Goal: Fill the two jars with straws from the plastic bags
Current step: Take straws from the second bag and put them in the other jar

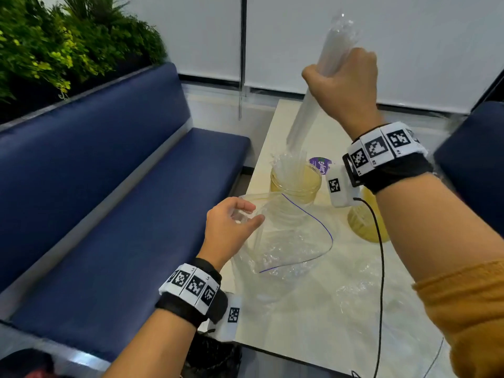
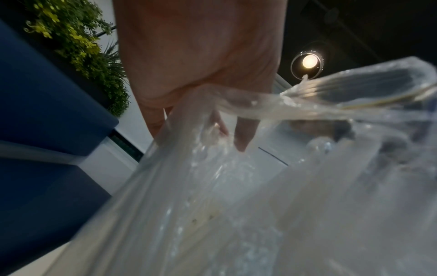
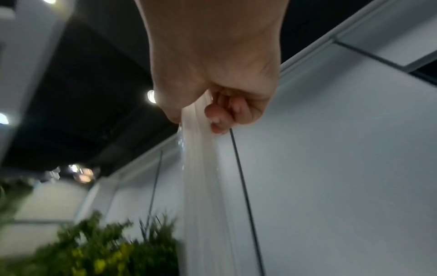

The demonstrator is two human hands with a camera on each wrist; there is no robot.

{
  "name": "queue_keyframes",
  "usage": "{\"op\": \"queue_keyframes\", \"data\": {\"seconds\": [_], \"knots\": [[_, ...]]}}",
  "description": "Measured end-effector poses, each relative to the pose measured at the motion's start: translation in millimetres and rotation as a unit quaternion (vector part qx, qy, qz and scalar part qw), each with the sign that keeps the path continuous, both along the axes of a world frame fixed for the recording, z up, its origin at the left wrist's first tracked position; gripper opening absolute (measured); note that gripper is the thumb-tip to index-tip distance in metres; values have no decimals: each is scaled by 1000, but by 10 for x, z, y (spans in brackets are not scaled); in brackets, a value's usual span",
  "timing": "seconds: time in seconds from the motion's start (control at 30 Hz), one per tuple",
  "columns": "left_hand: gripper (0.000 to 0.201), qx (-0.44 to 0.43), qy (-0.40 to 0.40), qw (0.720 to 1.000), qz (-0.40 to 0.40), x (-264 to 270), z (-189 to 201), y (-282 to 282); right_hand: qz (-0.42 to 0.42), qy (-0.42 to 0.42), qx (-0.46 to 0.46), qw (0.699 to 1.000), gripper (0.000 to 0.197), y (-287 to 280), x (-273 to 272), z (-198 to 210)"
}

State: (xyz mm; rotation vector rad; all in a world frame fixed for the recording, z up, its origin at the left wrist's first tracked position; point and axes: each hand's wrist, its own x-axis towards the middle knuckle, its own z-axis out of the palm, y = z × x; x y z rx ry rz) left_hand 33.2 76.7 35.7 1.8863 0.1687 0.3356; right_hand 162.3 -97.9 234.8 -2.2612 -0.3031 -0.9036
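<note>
Here the right hand (image 1: 344,85) grips straws (image 1: 302,118) angled above the jar (image 1: 296,184).

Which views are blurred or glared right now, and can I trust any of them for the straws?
Head view: sharpest, though the bundle of straws in the right hand is streaked with motion blur. Left wrist view: ceiling lamp flares; plastic bag soft, washed out. Right wrist view: the straws and plants smeared, background dim.
</note>
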Motion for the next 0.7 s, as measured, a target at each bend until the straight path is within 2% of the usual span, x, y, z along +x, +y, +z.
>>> {"op": "queue_keyframes", "data": {"seconds": [0.1, 0.23, 0.33, 0.4, 0.47, 0.53, 0.6, 0.67, 0.7], "knots": [[16, -7, 3, 1000, 4, -14, 20, 45, -57, 43, -52, 996, 34, -116, 306, -415], [12, -31, -11, 999, 2, -21, 19, 86, -72, 136, -55, 987, 33, -144, 471, -1029], [15, -37, -17, 999, -2, -3, 16, 106, -74, 210, -98, 970, 47, -163, 517, -1411], [15, -36, -19, 999, -5, 14, 8, 111, -72, 274, -146, 948, 60, -190, 523, -1580], [15, -45, -23, 999, -9, 32, -1, 109, -67, 331, -170, 926, 74, -239, 526, -1681], [14, -49, -26, 998, -11, 48, -12, 101, -69, 357, -162, 917, 83, -300, 518, -1718], [16, -54, -23, 998, -18, 71, -20, 86, -78, 355, -146, 920, 90, -358, 512, -1699], [25, -62, -21, 997, -36, 82, -21, 63, -79, 341, -132, 928, 109, -400, 465, -1604], [29, -61, -25, 997, -46, 83, -15, 47, -76, 326, -128, 934, 112, -414, 437, -1535]]}}
